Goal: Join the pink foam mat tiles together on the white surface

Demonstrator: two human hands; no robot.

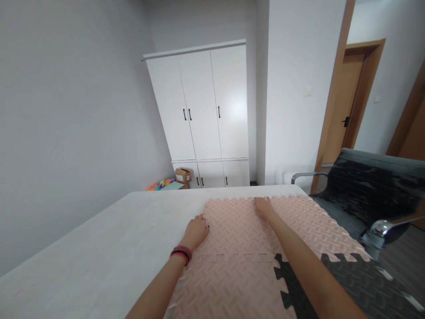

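Note:
Pink interlocking foam mats (239, 239) lie joined together on a white table (109, 248). My left hand (196, 231) rests with curled fingers on the left edge of the far pink mat; a red and black band sits on that wrist. My right hand (264, 207) presses flat near the far edge of the same mat. A dark grey foam mat (352, 288) with toothed edges lies under and to the right of the pink ones, hanging past the table.
A dark office chair (372, 186) with chrome armrests stands at the right. A white wardrobe (206, 115) stands against the back wall, with a small cardboard box (183, 175) and coloured toys (161, 184) on the floor. Wooden doors (352, 102) are at the right.

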